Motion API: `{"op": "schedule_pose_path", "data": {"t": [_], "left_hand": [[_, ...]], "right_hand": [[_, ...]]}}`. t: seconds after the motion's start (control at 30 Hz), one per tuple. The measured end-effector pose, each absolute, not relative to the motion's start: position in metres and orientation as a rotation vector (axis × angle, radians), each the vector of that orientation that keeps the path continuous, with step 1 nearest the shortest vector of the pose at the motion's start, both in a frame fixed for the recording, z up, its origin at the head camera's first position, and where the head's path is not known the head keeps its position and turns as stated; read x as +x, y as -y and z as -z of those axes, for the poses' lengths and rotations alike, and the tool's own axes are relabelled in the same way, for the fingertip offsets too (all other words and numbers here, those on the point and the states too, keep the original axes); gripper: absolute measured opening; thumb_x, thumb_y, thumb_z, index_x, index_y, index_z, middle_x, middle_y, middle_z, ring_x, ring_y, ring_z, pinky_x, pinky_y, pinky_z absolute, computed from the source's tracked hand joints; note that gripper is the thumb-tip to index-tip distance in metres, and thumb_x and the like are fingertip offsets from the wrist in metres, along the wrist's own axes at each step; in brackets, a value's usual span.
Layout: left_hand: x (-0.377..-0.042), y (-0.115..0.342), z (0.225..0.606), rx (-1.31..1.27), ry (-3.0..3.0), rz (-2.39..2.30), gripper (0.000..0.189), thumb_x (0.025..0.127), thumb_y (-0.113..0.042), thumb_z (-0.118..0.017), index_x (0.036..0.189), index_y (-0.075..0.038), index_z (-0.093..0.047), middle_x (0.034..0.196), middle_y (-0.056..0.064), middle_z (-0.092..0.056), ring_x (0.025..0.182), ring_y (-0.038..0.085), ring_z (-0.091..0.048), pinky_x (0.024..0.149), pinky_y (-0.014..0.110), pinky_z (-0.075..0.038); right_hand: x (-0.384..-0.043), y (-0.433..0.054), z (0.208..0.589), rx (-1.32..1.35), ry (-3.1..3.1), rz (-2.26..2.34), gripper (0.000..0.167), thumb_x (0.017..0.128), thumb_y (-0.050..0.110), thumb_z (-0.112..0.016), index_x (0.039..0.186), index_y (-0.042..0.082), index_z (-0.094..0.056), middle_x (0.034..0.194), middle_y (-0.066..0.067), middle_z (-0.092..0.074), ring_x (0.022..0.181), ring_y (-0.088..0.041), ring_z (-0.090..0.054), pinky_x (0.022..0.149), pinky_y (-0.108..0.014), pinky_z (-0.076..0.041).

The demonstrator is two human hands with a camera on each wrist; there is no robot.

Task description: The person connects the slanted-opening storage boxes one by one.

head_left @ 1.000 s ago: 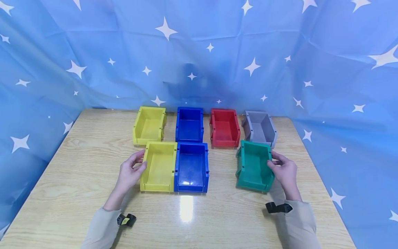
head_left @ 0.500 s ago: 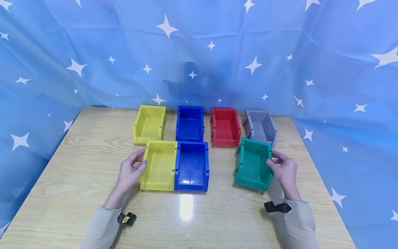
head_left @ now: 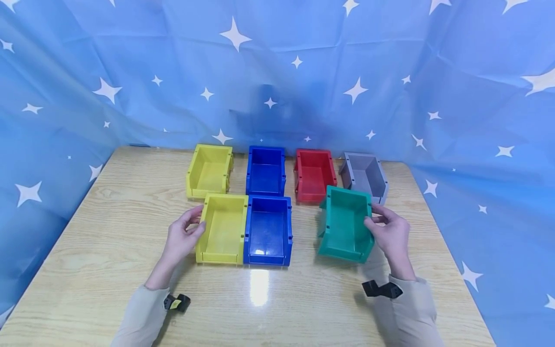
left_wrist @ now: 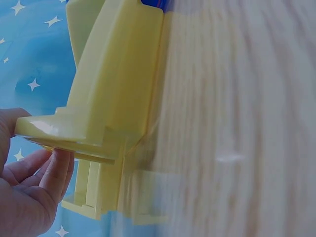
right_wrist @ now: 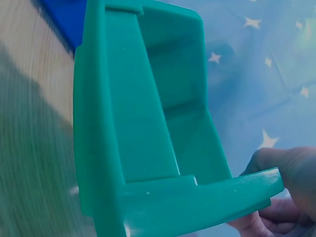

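My left hand (head_left: 183, 236) pinches the left rim of the front yellow bin (head_left: 223, 229), thumb inside and fingers outside. That bin stands on the table, side by side with the front blue bin (head_left: 268, 229). At the right, my right hand (head_left: 391, 237) grips the right wall of a green bin (head_left: 347, 221), with the thumb over the inside. The green bin is held slightly tilted and looks raised off the table, with a gap between it and the blue bin. In the right wrist view, the green bin (right_wrist: 143, 98) shows its front lip.
Behind them stands a row: a yellow bin (head_left: 210, 171), a blue bin (head_left: 266, 171), a red bin (head_left: 315, 171) and a grey bin (head_left: 366, 173). The green bin overlaps the red and grey ones in view. A blue starred cloth (head_left: 277, 72) hangs behind the wooden table (head_left: 260, 318).
My right hand has moved left with the green bin, bringing it closer to the blue bin and tilting it a little. The left hand stays on the yellow bin.
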State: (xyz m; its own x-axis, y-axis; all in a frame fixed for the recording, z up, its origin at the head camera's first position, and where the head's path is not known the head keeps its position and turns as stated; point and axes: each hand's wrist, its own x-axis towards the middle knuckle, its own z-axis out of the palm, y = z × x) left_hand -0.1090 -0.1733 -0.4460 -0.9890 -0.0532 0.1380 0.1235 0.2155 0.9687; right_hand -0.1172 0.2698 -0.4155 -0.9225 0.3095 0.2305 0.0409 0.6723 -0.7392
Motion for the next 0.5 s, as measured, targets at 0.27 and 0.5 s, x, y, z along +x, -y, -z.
{"op": "schedule_pose_path", "data": {"t": [0.27,0.5], "left_hand": [[-0.11,0.174,0.446,-0.068,2.33,1.896,0.04,0.082,0.016,-0.055,0.121,0.018,-0.049,0.11,0.036,-0.054,0.083,0.002,-0.053,0.071,0.01,-0.051],[-0.11,0.174,0.448,-0.07,2.325,1.902,0.04,0.082,0.016,-0.054,0.122,0.018,-0.049,0.111,0.036,-0.054,0.083,0.002,-0.053,0.072,0.011,-0.051]], "right_hand": [[-0.119,-0.251,0.407,-0.171,2.54,-1.138,0.032,0.079,-0.003,-0.065,0.112,-0.004,-0.066,0.102,-0.021,-0.067,0.065,0.017,-0.049,0.055,-0.004,-0.044],[-0.119,-0.236,0.403,-0.074,2.508,-1.212,0.033,0.079,-0.005,-0.065,0.112,-0.007,-0.065,0.099,-0.022,-0.066,0.066,0.013,-0.052,0.059,-0.004,-0.046]]}}
